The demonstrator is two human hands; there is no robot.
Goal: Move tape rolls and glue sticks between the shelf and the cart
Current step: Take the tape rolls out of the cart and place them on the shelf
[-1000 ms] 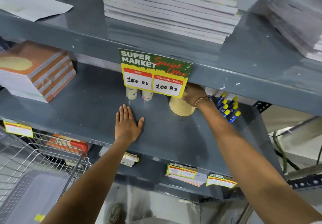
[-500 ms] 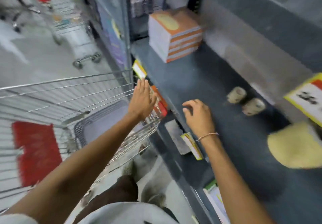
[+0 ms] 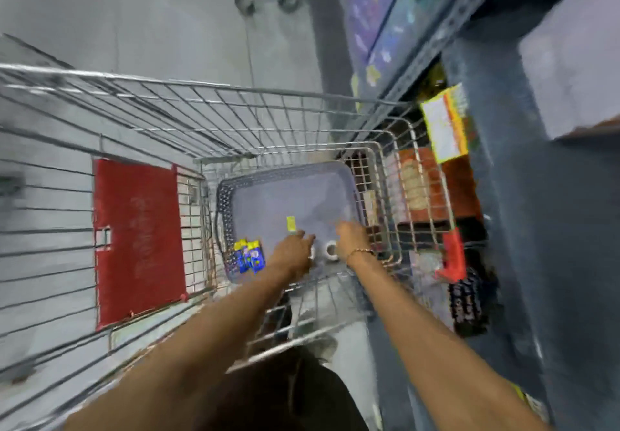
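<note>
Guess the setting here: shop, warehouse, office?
Most likely a retail shop aisle: a wire shopping cart stands beside grey metal shelving with a yellow price tag on its edge, and both hands reach into the cart.

Wire cart [image 3: 235, 122] fills left and centre of view; shelf [image 3: 543, 216] runs along its 3 o'clock side. Tray [image 3: 288, 195] sits in the cart's basket floor. In the tray: glue sticks [image 3: 249, 257] at the 7 o'clock corner, tape roll [image 3: 331, 250] near the 5 o'clock edge. Left hand [image 3: 293, 251] is over the tray just at 9 o'clock of the roll; right hand [image 3: 352, 241] just at 3 o'clock of it. Price tag [image 3: 444, 123] hangs on the shelf edge at 1 o'clock of the tray.
</note>
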